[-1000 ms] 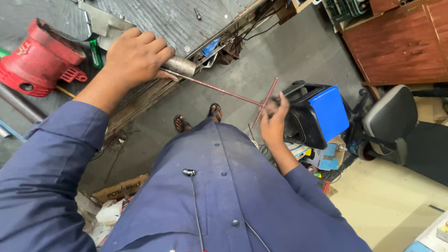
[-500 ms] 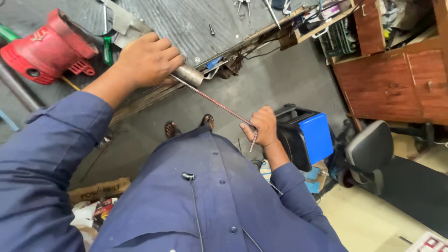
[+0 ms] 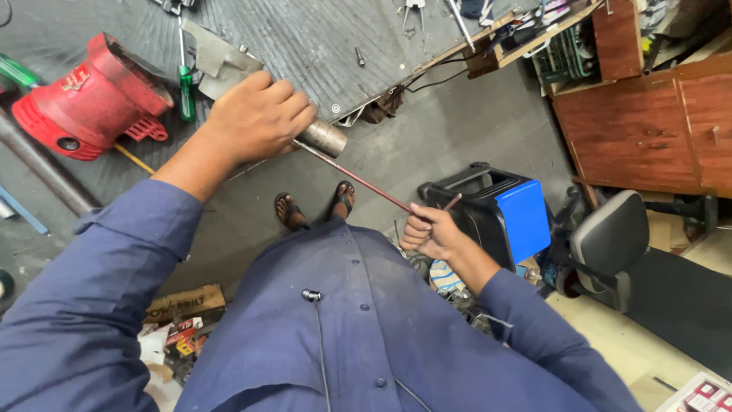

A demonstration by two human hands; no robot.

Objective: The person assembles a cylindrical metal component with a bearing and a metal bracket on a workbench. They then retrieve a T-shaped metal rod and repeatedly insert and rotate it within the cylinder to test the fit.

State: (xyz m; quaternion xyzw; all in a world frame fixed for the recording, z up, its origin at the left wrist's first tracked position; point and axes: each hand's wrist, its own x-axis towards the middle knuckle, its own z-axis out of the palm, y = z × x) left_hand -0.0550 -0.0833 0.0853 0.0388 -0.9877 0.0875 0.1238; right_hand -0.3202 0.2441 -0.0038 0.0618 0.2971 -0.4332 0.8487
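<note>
In the head view, the left hand [image 3: 255, 118] is wrapping closed around a short metal tube [image 3: 324, 137], pressing it down at the edge of the dark ribbed workbench [image 3: 305, 46]. The right hand [image 3: 431, 233] is closing in a fist around the near end of a thin reddish rod [image 3: 358, 179], whose far end is sitting in the open mouth of the tube. How deep the rod is reaching inside is hidden. The rod is spanning the gap above the person's sandalled feet [image 3: 316, 206].

A red power tool housing [image 3: 88, 99] is lying on the bench to the left, a green-handled screwdriver [image 3: 184, 84] just beside it. A blue and black box [image 3: 499, 217] is standing on the floor near the right hand.

Judging by this, the rod is already entered in the tube, and most of its length is remaining outside
</note>
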